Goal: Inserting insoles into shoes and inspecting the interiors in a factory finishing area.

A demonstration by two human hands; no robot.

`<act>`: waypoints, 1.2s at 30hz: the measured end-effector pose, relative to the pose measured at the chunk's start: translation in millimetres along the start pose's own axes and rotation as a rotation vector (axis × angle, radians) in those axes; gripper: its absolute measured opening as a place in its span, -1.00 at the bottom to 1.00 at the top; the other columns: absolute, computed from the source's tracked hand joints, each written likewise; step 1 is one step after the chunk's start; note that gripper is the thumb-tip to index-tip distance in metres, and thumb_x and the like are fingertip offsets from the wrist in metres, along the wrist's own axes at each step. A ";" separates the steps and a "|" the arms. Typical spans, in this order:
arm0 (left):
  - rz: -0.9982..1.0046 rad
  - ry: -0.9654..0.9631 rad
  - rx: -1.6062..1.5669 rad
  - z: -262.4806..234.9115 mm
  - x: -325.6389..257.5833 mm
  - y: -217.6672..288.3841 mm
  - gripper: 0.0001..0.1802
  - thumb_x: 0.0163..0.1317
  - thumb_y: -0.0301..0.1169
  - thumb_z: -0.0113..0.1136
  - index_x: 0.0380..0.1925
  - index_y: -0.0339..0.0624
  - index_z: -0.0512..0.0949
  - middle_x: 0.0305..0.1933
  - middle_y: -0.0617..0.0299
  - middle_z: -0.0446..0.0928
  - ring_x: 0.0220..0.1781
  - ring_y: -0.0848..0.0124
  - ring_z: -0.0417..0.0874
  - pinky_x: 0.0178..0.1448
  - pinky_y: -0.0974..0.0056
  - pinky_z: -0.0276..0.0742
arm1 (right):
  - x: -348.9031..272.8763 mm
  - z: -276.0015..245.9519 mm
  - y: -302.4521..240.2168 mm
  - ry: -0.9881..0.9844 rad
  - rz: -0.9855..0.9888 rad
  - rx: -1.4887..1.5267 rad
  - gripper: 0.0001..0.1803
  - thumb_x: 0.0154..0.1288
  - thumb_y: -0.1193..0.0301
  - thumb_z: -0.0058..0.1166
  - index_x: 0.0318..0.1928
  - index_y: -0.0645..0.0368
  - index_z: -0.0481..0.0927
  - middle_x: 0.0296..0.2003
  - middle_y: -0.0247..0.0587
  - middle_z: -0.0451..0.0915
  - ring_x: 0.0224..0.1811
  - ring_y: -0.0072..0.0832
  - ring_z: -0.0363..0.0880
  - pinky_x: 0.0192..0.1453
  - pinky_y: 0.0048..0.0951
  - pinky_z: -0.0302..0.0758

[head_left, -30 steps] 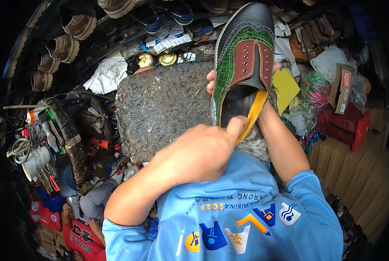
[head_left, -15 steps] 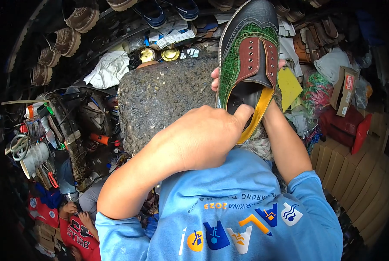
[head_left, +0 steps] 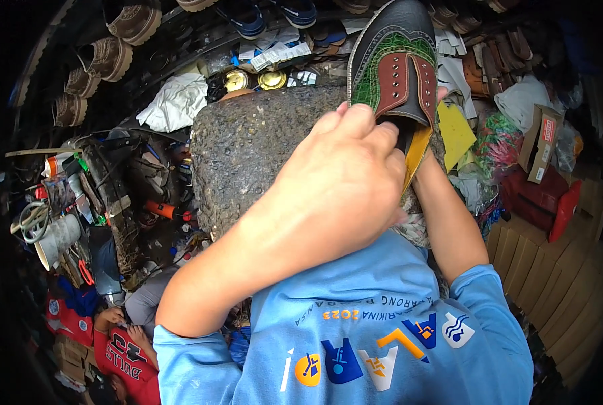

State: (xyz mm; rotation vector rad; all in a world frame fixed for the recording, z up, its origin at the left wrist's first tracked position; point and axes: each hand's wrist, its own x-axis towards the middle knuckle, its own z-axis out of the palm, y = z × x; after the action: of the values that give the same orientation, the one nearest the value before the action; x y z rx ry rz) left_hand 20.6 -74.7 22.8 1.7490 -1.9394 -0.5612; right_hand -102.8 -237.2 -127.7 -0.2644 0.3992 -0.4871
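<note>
Up close, we hold a black dress shoe [head_left: 397, 64] with green and brown panels above a large rough stone block [head_left: 261, 145], toe pointing away from us. Our left hand [head_left: 345, 179] closes over its heel opening, fingers curled onto the yellow lining [head_left: 416, 152]. Our right hand [head_left: 435, 101] is mostly hidden behind the shoe, supporting it; we cannot tell its grip. Two round brass tins [head_left: 254, 80] sit beyond the block.
</note>
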 end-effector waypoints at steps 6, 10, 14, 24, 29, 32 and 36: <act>-0.103 -0.096 0.253 55.4 4.2 7.9 0.05 0.31 0.36 0.05 0.26 -0.57 0.52 0.42 -0.18 0.47 0.45 0.06 0.43 0.55 -0.32 0.09 | 1.5 -1.1 2.0 -0.339 0.154 -0.341 0.33 0.13 -0.75 -0.57 0.50 0.12 0.29 0.21 0.07 0.58 0.22 -0.05 0.65 0.30 0.02 0.67; -0.143 -0.018 0.222 60.8 16.6 1.9 0.03 0.38 0.33 0.00 0.34 -0.56 0.44 0.40 -0.20 0.49 0.51 0.03 0.42 0.60 -0.34 0.03 | -2.3 17.3 8.2 0.058 -0.048 -0.560 0.32 0.20 -0.71 -0.65 0.49 0.17 0.32 0.25 0.05 0.57 0.27 -0.09 0.62 0.35 -0.03 0.62; -0.260 -0.173 0.195 53.6 32.6 2.3 0.07 0.40 0.37 -0.09 0.40 -0.54 0.37 0.40 -0.23 0.49 0.39 -0.02 0.58 0.62 -0.30 0.05 | -4.5 20.0 8.9 0.144 -0.090 -0.548 0.28 0.25 -0.69 -0.61 0.49 0.15 0.34 0.30 0.01 0.55 0.31 -0.17 0.59 0.45 -0.07 0.53; -0.246 -0.141 0.065 43.2 15.8 9.4 -0.09 0.31 0.22 0.15 0.29 -0.47 0.48 0.31 -0.24 0.57 0.36 -0.05 0.60 0.54 -0.28 0.19 | -8.3 15.6 11.4 -0.035 0.008 -0.440 0.24 0.22 -0.69 -0.42 0.49 0.10 0.36 0.30 -0.10 0.56 0.31 -0.25 0.57 0.46 -0.11 0.49; -0.170 -0.103 -0.207 -12.8 -36.4 25.6 -0.34 0.13 -0.30 0.44 0.22 -0.41 0.57 0.24 -0.23 0.62 0.21 -0.04 0.70 0.31 -0.08 0.57 | -1.6 5.8 12.4 -0.085 -0.144 -0.481 0.22 0.27 -0.63 -0.37 0.53 0.18 0.28 0.34 -0.07 0.52 0.34 -0.33 0.57 0.45 -0.20 0.53; -0.429 0.116 -0.368 -51.3 -62.2 33.4 -0.50 0.04 -0.58 0.41 0.07 -0.34 0.69 0.05 -0.17 0.71 -0.11 0.03 0.82 -0.14 0.21 0.77 | -9.3 10.7 9.3 -0.088 -0.162 -0.528 0.25 0.26 -0.64 -0.34 0.53 0.21 0.26 0.37 -0.06 0.49 0.36 -0.33 0.54 0.49 -0.20 0.48; -0.387 -0.136 -0.253 -36.6 -46.6 37.6 -0.42 0.03 -0.57 0.38 0.16 -0.32 0.63 0.15 -0.02 0.68 -0.15 0.15 0.80 -0.23 0.29 0.70 | -15.7 19.4 6.6 -0.104 -0.176 -0.515 0.25 0.25 -0.64 -0.32 0.53 0.22 0.26 0.37 -0.06 0.48 0.37 -0.33 0.53 0.50 -0.20 0.48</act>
State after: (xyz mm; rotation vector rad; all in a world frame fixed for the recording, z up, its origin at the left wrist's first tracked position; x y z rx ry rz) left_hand 15.6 -24.1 71.1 1.9660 -1.5321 -1.0352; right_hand -104.5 -220.8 -107.9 -0.8252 0.3967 -0.5353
